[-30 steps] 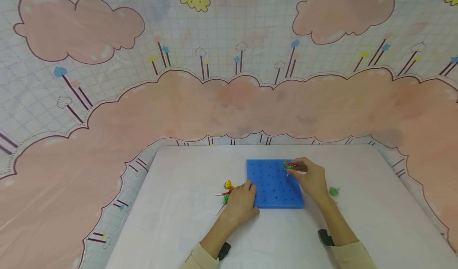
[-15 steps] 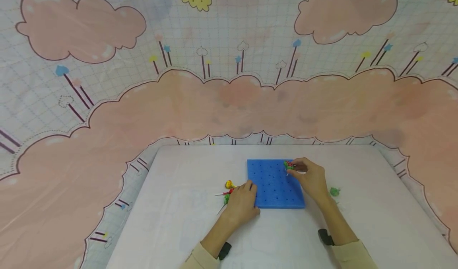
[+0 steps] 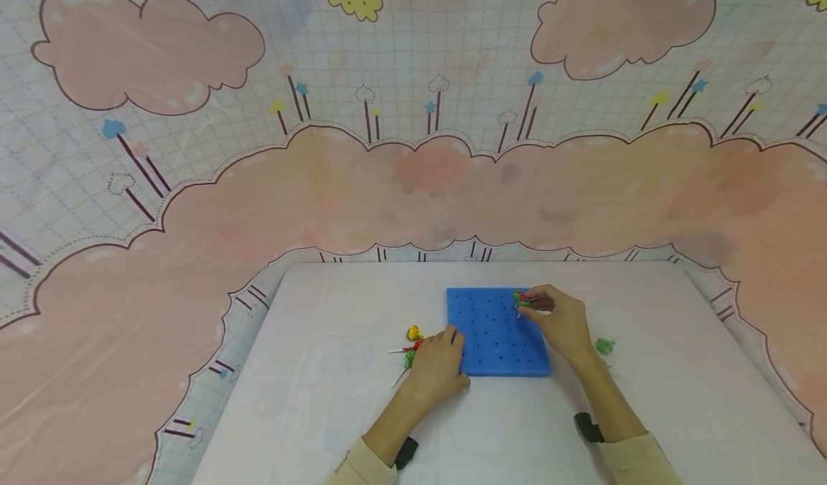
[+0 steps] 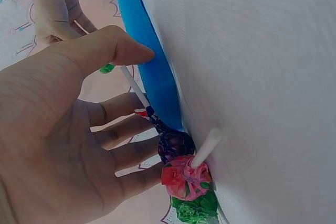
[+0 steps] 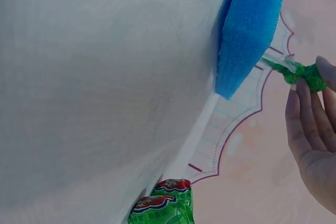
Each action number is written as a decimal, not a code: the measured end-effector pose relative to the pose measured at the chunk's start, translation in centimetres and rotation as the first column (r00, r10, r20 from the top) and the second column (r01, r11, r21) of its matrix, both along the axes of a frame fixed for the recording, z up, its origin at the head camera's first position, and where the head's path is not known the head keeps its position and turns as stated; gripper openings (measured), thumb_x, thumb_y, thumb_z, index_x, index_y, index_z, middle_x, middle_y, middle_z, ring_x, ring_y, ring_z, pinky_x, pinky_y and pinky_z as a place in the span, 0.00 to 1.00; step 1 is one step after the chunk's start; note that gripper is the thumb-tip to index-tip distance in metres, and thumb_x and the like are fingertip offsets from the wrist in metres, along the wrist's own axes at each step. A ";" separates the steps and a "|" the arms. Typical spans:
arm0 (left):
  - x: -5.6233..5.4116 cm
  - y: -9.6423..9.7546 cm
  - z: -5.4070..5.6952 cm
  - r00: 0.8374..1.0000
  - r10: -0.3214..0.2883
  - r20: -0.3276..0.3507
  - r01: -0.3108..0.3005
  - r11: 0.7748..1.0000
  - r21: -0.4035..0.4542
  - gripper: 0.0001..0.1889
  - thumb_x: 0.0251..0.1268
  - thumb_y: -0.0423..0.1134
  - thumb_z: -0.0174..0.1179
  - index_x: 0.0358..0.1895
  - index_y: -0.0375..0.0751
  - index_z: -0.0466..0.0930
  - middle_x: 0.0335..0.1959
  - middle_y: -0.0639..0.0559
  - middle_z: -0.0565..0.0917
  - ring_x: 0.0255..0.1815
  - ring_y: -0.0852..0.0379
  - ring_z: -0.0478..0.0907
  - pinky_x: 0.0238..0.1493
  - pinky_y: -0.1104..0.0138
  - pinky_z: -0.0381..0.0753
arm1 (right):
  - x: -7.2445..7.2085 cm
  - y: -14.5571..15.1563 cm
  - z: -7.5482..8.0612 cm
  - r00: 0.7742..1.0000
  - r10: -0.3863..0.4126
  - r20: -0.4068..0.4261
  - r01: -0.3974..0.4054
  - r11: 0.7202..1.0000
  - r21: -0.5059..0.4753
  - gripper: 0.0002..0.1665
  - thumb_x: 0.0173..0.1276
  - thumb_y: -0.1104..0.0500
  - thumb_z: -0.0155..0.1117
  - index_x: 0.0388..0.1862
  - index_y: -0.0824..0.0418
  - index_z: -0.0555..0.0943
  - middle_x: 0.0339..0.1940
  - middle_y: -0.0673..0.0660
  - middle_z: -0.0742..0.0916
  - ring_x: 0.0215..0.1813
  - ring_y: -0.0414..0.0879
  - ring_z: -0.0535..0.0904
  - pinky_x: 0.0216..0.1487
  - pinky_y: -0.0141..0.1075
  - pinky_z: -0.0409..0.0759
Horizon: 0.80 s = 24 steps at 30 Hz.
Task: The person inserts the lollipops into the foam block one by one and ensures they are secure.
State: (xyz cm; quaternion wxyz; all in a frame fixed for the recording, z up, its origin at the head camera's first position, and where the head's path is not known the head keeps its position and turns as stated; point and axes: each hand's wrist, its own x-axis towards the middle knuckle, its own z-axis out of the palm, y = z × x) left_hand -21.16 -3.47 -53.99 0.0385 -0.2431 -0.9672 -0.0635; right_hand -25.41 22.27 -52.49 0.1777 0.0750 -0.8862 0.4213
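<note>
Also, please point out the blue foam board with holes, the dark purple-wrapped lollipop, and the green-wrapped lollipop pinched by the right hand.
Blue foam board (image 3: 499,334): head view, top face.
Dark purple lollipop (image 4: 174,144): left wrist view, wrapped head.
Held green lollipop (image 5: 314,80): right wrist view, wrapper.

Cream sleeves (image 3: 365,465) are being worn, left and right. Just beside the end of each, a small black camera (image 3: 405,453), blocky with rounded corners, is being worn.
</note>
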 end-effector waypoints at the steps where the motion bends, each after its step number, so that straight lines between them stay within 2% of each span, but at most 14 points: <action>1: 0.0 0.0 0.0 1.000 -0.001 0.000 0.001 1.000 -0.001 0.33 0.59 0.49 0.75 0.63 0.34 0.78 0.62 0.41 0.79 0.60 0.45 0.82 0.65 0.52 0.79 | 0.0 0.0 0.0 1.000 0.001 -0.003 -0.001 1.000 0.002 0.17 0.64 0.62 0.78 0.50 0.60 0.85 0.44 0.59 0.92 0.48 0.57 0.89 0.50 0.51 0.87; 11: 0.0 0.0 -0.2 0.999 -0.012 -0.033 0.012 1.000 0.000 0.31 0.57 0.49 0.75 0.60 0.35 0.79 0.57 0.43 0.80 0.55 0.47 0.83 0.62 0.53 0.81 | 0.0 0.1 -0.1 0.999 0.027 0.034 -0.028 0.999 0.024 0.16 0.66 0.61 0.77 0.50 0.60 0.85 0.45 0.59 0.91 0.50 0.57 0.89 0.51 0.50 0.87; 24: 0.0 -0.1 -0.3 0.998 -0.021 -0.052 0.021 1.000 0.000 0.31 0.56 0.49 0.76 0.59 0.35 0.79 0.56 0.43 0.80 0.54 0.48 0.83 0.61 0.55 0.81 | -0.2 0.2 -0.4 0.997 0.049 0.063 -0.052 0.998 0.045 0.14 0.64 0.63 0.78 0.47 0.62 0.85 0.42 0.60 0.91 0.46 0.57 0.89 0.49 0.50 0.87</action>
